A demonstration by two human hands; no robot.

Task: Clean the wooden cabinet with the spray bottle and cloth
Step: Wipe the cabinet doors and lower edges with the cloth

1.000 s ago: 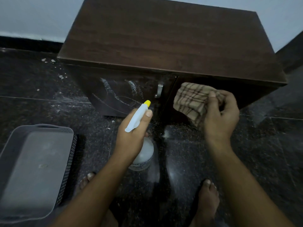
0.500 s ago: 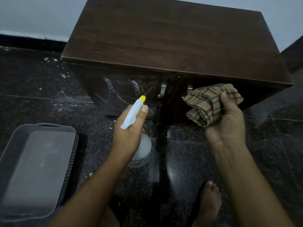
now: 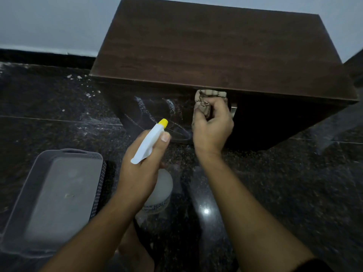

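Note:
A dark brown wooden cabinet [image 3: 216, 52] stands on the floor against the wall, with white streaks of spray and dust on its left door front. My left hand [image 3: 141, 169] grips a white spray bottle [image 3: 157, 191] whose yellow nozzle points at that door. My right hand [image 3: 213, 126] presses a bunched beige checked cloth [image 3: 208, 99] against the top of the cabinet front, near the middle gap between the doors. A metal door handle [image 3: 233, 110] peeks out just right of my right hand.
A grey plastic basket [image 3: 29, 193] sits on the dark speckled stone floor [image 3: 294, 183] at the lower left. White crumbs lie on the floor left of the cabinet. A pale wall [image 3: 49, 20] runs behind.
My right hand has carried the cloth left and up from the right door onto the cabinet front by the middle gap. The view shifted, so the cabinet sits further right. The spray bottle stays held.

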